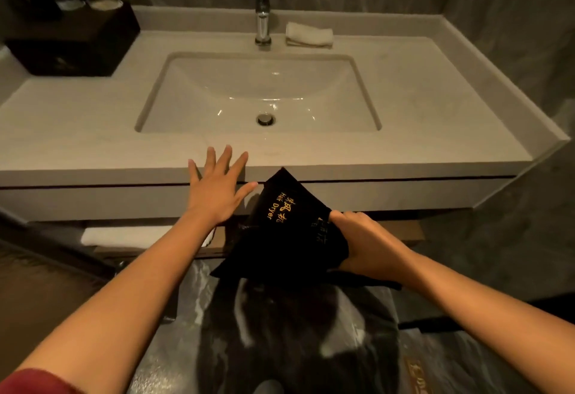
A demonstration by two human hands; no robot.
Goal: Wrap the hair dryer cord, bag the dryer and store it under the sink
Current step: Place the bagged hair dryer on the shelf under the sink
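Observation:
A black cloth bag [280, 232] with gold "Hair Dryer" lettering hangs in front of the vanity's front edge, below the sink [258, 95]. My right hand [364, 241] grips the bag at its right side. The dryer and its cord are hidden; the bag looks filled. My left hand [217, 185] is open with fingers spread, held flat against the counter's front edge [124, 172], just left of the bag and apart from it. Beneath the counter an open shelf [155, 250] shows.
A folded white towel [137, 235] lies on the shelf under the counter, left of the bag. On the counter stand a chrome faucet [263, 14], a small folded cloth [309, 34] and a black box [74, 42] at the back left. Glossy dark floor lies below.

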